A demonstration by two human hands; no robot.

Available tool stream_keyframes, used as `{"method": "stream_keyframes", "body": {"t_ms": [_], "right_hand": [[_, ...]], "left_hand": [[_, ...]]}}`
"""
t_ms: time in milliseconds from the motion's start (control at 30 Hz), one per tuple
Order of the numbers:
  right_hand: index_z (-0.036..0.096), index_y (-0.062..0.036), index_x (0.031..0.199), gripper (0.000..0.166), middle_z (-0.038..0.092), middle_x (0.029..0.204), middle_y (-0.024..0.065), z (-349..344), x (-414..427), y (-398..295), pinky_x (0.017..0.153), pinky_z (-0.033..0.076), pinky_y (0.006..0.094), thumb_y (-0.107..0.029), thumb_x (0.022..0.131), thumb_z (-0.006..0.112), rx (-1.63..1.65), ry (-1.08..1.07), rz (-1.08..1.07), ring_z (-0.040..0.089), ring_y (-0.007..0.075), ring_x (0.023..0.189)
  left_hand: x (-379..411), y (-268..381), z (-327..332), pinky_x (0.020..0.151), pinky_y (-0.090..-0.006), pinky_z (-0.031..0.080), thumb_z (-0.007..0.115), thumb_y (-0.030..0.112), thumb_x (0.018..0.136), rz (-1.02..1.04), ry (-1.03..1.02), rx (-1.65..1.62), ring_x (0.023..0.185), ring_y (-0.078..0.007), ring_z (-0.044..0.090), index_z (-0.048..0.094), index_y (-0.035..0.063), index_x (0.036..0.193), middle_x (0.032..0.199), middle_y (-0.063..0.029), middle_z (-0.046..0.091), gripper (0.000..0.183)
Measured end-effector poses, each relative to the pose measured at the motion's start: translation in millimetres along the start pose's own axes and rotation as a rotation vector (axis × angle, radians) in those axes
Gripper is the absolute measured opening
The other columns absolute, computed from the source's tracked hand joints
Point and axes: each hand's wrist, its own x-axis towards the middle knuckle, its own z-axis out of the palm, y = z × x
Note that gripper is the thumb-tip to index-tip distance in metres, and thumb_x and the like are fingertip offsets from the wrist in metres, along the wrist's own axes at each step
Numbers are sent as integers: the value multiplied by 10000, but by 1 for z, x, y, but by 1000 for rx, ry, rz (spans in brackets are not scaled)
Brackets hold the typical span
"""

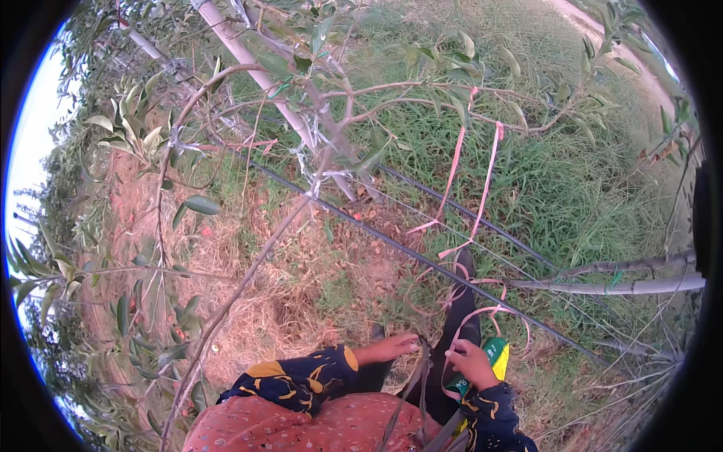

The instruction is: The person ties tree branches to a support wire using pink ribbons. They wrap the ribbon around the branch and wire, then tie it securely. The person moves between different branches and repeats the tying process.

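My right hand (473,363) has thumb and fingers pinched on a strip of pink plastic tape (460,327), which loops up and trails toward the wire. Just under that hand a green and yellow packet (497,355) with writing shows, partly covered by my hand and sleeve. My left hand (392,347) reaches inward from the left with its fingers extended. Its fingertips are at a dark fabric strap (423,361) in front of my body; whether they grip it is unclear. Two pink tape ties (487,186) run from a leafy branch (418,86) down to a thin wire (418,212).
Black hoses (390,236) cross diagonally before me. A pale pole (254,62) and a tree trunk (330,135) rise ahead, bound with whitish ties. A long bare branch (248,277) slants past my left side. Another pale pole (621,287) lies right, over green grass (576,192).
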Motion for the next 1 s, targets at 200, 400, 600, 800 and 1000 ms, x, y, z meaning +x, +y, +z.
{"method": "stream_keyframes", "body": {"t_ms": [200,400,600,800,1000], "right_hand": [[337,-34,1332,594,623,901,173,46,-47,48,498,484,295,-7,769,526,-181,-57,-73,602,222,555],[21,-134,1436,649,585,946,184,37,-79,35,435,440,245,-10,880,331,843,293,-168,498,131,475],[15,-222,1442,660,567,977,104,9,-75,-8,437,340,216,-48,907,360,1117,184,-325,353,75,496],[45,-181,1445,672,555,996,116,21,-87,-22,407,310,197,-33,883,382,1122,52,-387,349,79,485],[259,-167,1377,483,586,985,104,17,-116,4,415,336,232,-103,922,409,1317,-108,-408,384,90,497]], "left_hand": [[-22,26,34,787,-276,459,482,333,934,-73,-198,-247,956,-148,571,394,87,1328,1094,-72,576,473],[-23,43,61,864,-307,447,427,416,942,-20,-470,-82,1044,-176,550,482,28,1241,1125,-93,575,492],[-64,74,119,863,-288,433,369,395,966,108,-625,-253,1022,-160,544,403,44,1308,1112,-76,564,491],[-93,81,156,752,-239,418,399,323,970,275,-201,-416,822,-91,502,500,42,1158,908,-10,543,352],[-136,72,181,696,-235,378,453,258,949,410,-130,-106,750,-73,449,542,39,874,785,22,481,248]]}}
